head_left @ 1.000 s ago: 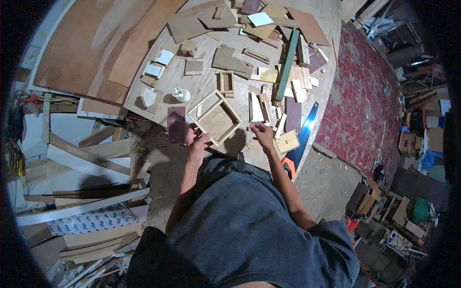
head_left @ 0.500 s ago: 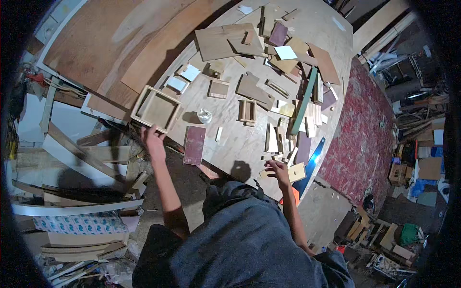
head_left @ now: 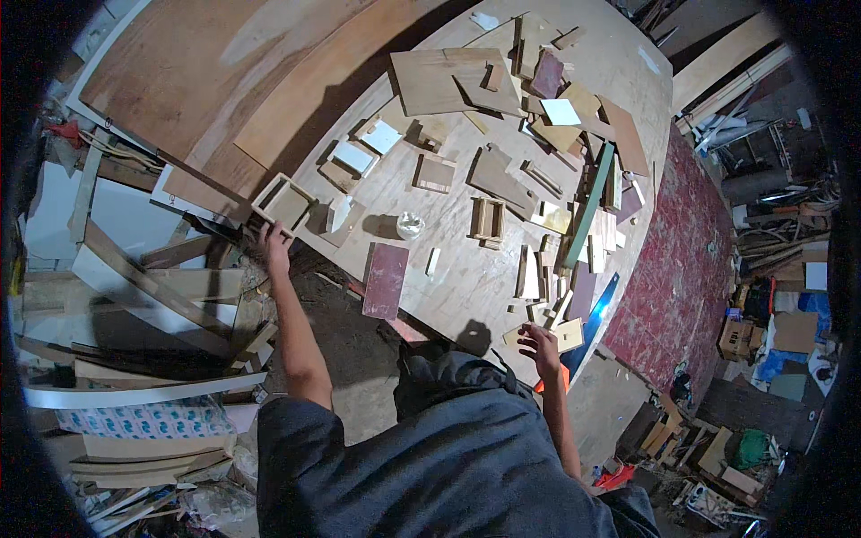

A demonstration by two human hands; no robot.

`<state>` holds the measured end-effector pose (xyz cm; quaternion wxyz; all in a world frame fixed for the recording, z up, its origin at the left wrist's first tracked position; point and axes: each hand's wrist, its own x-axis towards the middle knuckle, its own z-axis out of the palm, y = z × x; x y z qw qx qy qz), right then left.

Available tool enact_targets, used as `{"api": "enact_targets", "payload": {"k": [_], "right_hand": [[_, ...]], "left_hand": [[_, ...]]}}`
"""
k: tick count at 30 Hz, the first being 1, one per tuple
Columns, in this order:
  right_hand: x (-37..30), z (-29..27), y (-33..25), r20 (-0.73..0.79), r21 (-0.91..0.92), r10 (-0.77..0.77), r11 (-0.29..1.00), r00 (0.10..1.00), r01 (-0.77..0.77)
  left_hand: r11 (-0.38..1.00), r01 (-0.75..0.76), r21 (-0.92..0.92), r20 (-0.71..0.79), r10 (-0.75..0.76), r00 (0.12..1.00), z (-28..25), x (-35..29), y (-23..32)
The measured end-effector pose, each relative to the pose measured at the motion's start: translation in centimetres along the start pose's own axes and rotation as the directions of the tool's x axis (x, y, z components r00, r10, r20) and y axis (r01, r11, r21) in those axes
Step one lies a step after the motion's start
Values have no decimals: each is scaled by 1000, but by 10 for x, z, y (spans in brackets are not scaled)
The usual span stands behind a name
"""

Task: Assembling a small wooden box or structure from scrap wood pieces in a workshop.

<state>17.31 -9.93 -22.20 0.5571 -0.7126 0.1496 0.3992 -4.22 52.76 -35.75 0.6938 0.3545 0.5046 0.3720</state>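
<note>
My left hand [head_left: 276,249] grips the near edge of a shallow, open wooden box [head_left: 309,194], over the table's left edge. Beside the box lies a flat brown panel with a small upright white piece [head_left: 339,215] on it. My right hand [head_left: 543,352] hangs over the table's near edge with its fingers loosely bent and apart, nothing visible in them. Close by it lies a pale wooden block with a small dark spot [head_left: 569,335]. A maroon board [head_left: 386,281] juts over the near edge between my hands.
A clear plastic-like cup [head_left: 410,225], a small wooden frame [head_left: 488,221] and two white-topped boxes [head_left: 353,158] stand on the table [head_left: 439,314]. Offcuts and a long green strip [head_left: 590,204] crowd the right side. A handsaw [head_left: 603,305] lies along the right edge. Large wooden panels [head_left: 197,81] lean at left.
My left hand has moved the wooden box leftward and farther off relative to the table, baring the panel with the white piece. The view has shifted a little; my right hand keeps its place.
</note>
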Motion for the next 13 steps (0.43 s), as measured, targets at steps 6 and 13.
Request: {"api": "enact_targets", "payload": {"k": [6, 13], "right_hand": [[-5, -4, 8, -28, 11, 31, 999, 999, -31], [-1, -2, 15, -4, 11, 44, 999, 999, -43]], "left_hand": [[994, 66, 82, -7, -66, 998, 21, 23, -21], [947, 223, 229, -59, -216, 975, 20, 37, -21]]}}
